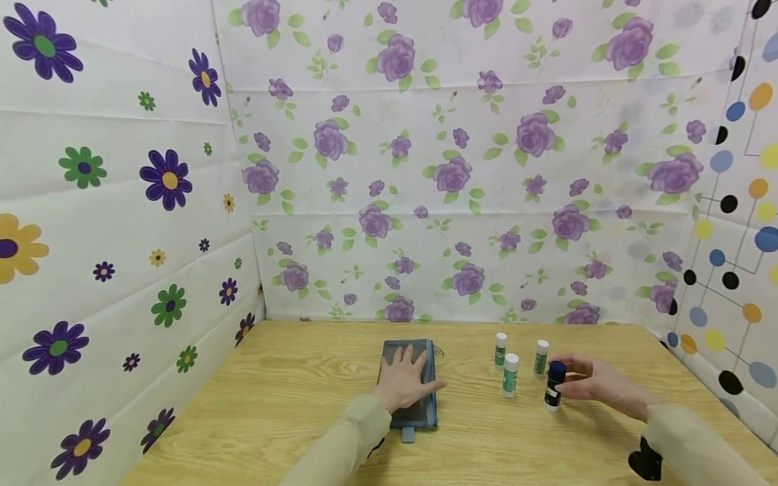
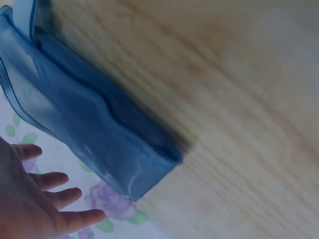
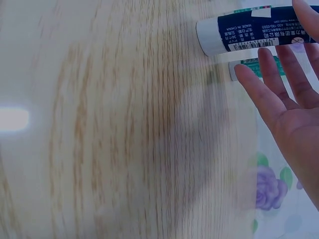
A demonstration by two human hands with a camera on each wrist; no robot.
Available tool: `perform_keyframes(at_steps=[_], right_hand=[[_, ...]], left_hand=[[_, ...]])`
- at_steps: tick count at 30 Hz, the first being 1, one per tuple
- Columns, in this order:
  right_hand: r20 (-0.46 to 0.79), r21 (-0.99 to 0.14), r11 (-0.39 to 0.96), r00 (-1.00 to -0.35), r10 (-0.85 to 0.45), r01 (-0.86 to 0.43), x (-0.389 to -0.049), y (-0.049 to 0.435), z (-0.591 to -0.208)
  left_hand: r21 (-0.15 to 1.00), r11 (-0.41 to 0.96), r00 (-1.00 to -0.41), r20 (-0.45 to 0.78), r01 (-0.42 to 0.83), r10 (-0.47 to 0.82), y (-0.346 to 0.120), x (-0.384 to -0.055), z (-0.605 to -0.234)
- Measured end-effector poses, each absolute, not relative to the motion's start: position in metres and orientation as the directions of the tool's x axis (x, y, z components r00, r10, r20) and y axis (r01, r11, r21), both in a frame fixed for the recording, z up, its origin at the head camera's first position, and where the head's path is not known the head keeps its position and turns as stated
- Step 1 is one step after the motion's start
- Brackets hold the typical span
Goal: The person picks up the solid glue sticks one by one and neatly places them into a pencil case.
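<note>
Closest in, pale sleeves [image 1: 349,439] of soft-looking cloth, then a short fabric tab [image 1: 408,435] at the near end of a blue zip pouch [image 1: 422,413], flat on the desk [image 1: 273,405]. Over it, the left hand [image 1: 402,381], left grip wide, fingers straight and fanned. Probably light, limp and hard to break, with thin see-through panels and stiffer bound edges; best taken by the tab or the zip side. To the right, near upright, a dark blue glue stick [image 1: 552,391] between thumb and fingers of the right hand [image 1: 602,390]; right grip narrow around it, how firmly impossible to tell. Likely light, rigid and a little slippery, smooth plastic with a white base and printed label; pinch mid-barrel, away from the cap. Just beyond, 3 green-and-white glue sticks [image 1: 510,376], upright, white-capped, equally hard and round, likely easy to topple. Underneath, yellowish wood grain, smooth with a faint sheen. Farthest, a creased white backdrop [image 1: 419,175] with purple roses and green leaves.
</note>
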State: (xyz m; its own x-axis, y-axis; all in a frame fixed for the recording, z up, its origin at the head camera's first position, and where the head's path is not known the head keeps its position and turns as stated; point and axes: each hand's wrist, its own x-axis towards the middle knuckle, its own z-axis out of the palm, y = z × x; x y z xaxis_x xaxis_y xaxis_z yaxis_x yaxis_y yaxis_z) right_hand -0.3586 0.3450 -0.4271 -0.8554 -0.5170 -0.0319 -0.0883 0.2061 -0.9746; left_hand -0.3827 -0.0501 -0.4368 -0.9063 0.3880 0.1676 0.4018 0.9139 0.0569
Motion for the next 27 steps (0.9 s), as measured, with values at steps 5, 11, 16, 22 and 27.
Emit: perform_keyframes(at_steps=[5,11,16,22,27], right_hand=[[-0.03,-0.98,0.183,-0.855,-0.518,-0.077,-0.359,0.345,-0.427],[-0.031,-0.986,0.158,-0.85,-0.525,-0.061,-0.357,0.345,-0.428],[-0.041,-0.988,0.148,-0.837,-0.546,-0.048,-0.357,0.344,-0.428],[-0.03,-0.986,0.154,-0.839,-0.543,-0.065,-0.355,0.342,-0.427],[-0.01,-0.987,0.14,-0.846,-0.533,-0.077,-0.355,0.341,-0.428]], left_hand=[[0.062,0.914,-0.907,0.167,0.401,0.387,-0.048,-0.381,-0.437],[0.036,0.928,-0.921,0.139,0.372,0.364,-0.045,-0.382,-0.44],[0.038,0.935,-0.928,0.145,0.352,0.344,-0.043,-0.383,-0.443],[0.074,0.942,-0.938,0.147,0.328,0.315,-0.043,-0.384,-0.447],[0.119,0.946,-0.95,0.122,0.302,0.288,-0.041,-0.381,-0.446]])
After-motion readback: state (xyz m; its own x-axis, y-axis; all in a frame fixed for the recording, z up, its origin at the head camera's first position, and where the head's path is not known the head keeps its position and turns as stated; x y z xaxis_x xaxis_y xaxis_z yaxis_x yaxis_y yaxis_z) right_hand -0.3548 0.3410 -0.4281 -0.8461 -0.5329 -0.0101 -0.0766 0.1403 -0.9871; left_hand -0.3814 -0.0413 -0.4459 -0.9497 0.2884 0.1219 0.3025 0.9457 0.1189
